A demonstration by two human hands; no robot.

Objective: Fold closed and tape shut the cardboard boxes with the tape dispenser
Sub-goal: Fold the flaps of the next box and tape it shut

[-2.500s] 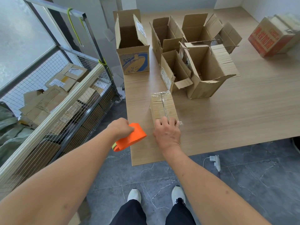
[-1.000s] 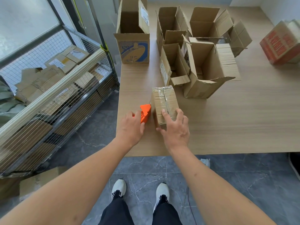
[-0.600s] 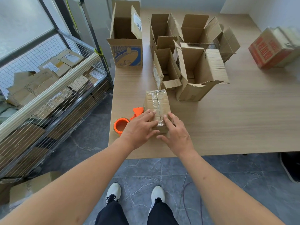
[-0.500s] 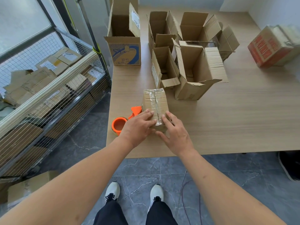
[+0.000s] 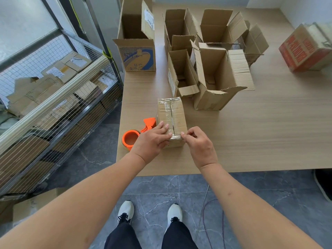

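A small closed cardboard box with clear tape over its top seam lies near the table's front edge. My left hand rests on its near left top corner, fingers laid fairly straight across the top. My right hand is at the near right corner, where its curled fingers pinch the taped top edge. The orange tape dispenser lies on the table just left of the box, beside my left hand, and neither hand holds it.
Several open cardboard boxes stand upright behind the small box, a blue-printed box at the back left. A red-printed box sits far right. A wire cage of cartons stands left of the wooden table.
My left hand set the dispenser down on the table and moved onto the box. My right hand's fingers went from flat on the near end to curled at the near right corner.
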